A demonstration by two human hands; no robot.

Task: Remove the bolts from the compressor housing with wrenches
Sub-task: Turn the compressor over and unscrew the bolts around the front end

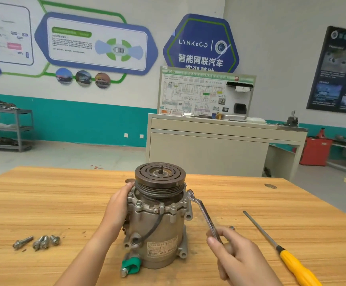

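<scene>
1. The compressor (158, 221) stands upright mid-tabletop (44, 203).
2. The left hand (117, 205) holds its upper side, fingers curled.
3. The right hand (233, 250) grips a wrench (204, 213) set on a housing bolt.
4. Removed bolts (37, 241) lie left.

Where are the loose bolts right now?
Head view, lower left: the loose bolts lie clustered on the wooden table, left of the compressor and the left hand holding it.

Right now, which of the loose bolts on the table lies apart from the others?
The leftmost bolt: a gap separates it from the other three bolts, which lie bunched together to its right.
</scene>
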